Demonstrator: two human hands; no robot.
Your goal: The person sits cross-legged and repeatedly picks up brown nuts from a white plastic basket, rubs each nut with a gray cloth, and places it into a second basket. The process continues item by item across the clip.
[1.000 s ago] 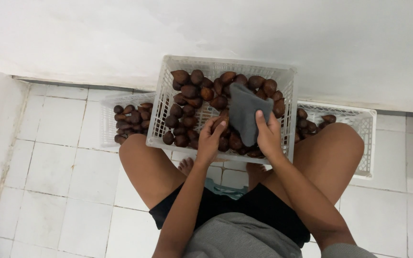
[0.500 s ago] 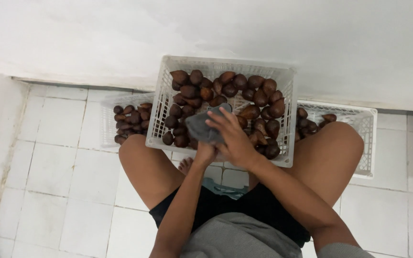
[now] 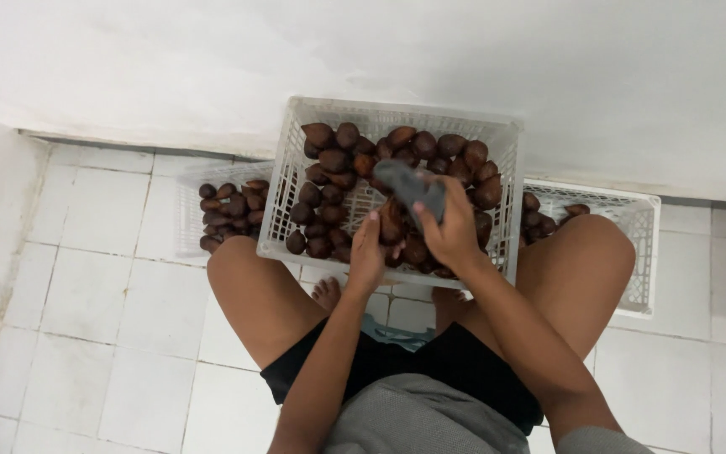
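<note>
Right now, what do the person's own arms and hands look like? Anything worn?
Both forearms are bare to past the elbow. The left hand and right hand show no gloves, rings, watch or bands. Grey fabric at the bottom right edge may be a short sleeve.

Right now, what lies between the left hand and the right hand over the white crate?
In the head view, a brown fruit sits between the left hand and the right hand, which holds a grey cloth above the white crate.
</note>
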